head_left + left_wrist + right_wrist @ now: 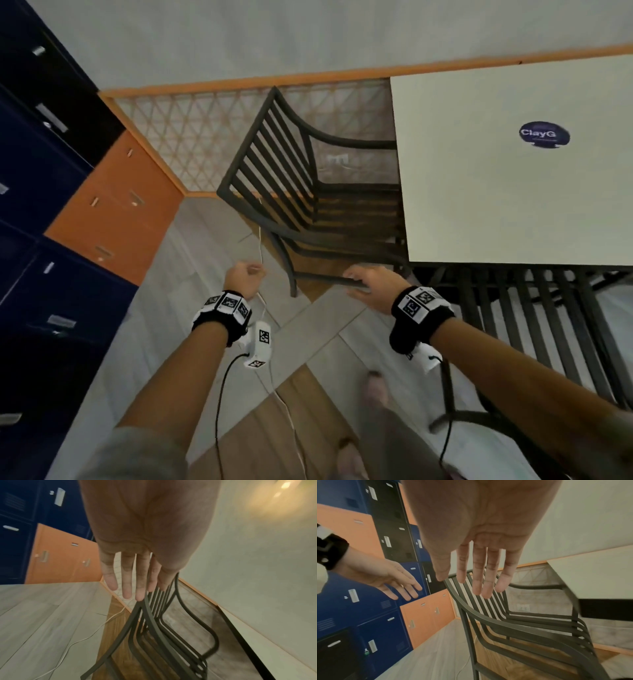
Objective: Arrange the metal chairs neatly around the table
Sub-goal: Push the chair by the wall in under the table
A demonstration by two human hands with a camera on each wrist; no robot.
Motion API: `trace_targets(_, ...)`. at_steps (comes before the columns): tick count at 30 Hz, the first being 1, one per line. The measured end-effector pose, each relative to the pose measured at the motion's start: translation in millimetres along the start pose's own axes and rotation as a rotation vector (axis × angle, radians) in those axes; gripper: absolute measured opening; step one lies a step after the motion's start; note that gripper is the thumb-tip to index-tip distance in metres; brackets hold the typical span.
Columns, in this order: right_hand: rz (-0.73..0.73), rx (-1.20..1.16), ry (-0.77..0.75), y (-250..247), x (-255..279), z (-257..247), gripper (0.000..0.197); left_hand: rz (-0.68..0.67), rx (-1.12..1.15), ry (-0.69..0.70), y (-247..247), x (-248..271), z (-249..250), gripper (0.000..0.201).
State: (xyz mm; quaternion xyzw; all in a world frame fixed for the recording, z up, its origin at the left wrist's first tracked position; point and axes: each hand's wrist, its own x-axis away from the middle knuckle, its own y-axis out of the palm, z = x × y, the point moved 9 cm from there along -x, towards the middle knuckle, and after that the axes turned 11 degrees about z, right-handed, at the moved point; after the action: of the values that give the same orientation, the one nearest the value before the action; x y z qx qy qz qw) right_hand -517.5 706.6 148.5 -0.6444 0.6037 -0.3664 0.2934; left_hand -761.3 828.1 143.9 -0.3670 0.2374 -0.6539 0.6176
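Note:
A dark metal chair [308, 192] with a slatted back stands at the left side of the white table [513, 192], its seat partly under the top. A second slatted metal chair [534, 325] stands at the table's near side, to my right. My right hand [363, 279] hovers at the first chair's near armrest with straight fingers [479, 577]; contact is unclear. My left hand [245, 274] hangs free to the left of that chair, fingers [126, 582] straight, holding nothing. It also shows in the right wrist view, as the left hand [390, 580].
Blue, black and orange lockers [68, 205] line the left wall. A white cable [263, 305] runs over the floor between my hands and past my feet [376, 380]. A lattice wall panel [205, 137] with a socket [337, 159] lies behind the chair.

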Motion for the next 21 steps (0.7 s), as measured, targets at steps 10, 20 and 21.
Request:
trace_targets(10,-0.077,0.15,0.212,73.8,-171.5,81.6,0.053,0.123,0.204,-0.308,38.6,-151.7,-14.3,0.052)
trace_targets(20,-0.339,0.352,0.44,125.7,-219.7,175.8,0.062,0.297,0.791,-0.588,51.6,-255.5,-39.1,0.047)
trace_targets(21,-0.365,0.356,0.427,126.0,-221.5,177.2,0.064,0.289,0.787,-0.578,49.5,-258.1,-38.0,0.042)
